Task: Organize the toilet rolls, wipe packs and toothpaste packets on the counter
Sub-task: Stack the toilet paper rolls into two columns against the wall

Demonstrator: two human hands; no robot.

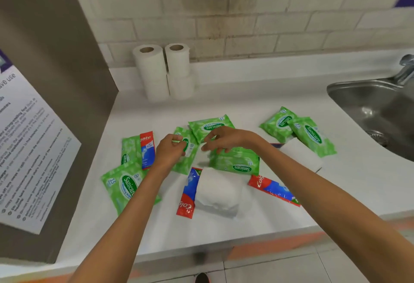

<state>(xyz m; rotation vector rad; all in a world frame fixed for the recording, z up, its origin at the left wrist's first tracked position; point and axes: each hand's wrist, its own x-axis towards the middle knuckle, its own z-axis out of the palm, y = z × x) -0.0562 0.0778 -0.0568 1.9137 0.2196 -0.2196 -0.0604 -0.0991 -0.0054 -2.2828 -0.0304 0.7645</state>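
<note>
On the white counter [257,108], the sink [376,108] sits at the far right with its tap [406,67] above it. Everything else lies to the left of the sink. Well left of it, against the tiled wall, four toilet rolls [164,72] stand upright in two stacks of two, touching each other.

Nearest the sink, two green wipe packs [298,130] overlap, with a roll on its side [301,154] just in front of them. Farther left from the sink comes the main scatter: a pack at the back [210,127], a pack under the left hand [187,159], a pack under the right hand [235,161], and two more at the far left [125,179]. A red toothpaste packet [146,150] lies over one of those far-left packs. Another packet [188,193] lies toward the counter's front edge, touching a crumpled roll [217,191], and a third [273,189] lies flat on the sink side of that roll.

The left hand [171,149] is curled, fingertips pinched together over the pack beneath it; whether it grips the pack I cannot tell. The right hand [226,139] hovers with fingers loosely bent and apart, over a white strip between two packs, holding nothing that I can make out.

A printed notice [29,148] hangs on the grey panel farthest from the sink.
</note>
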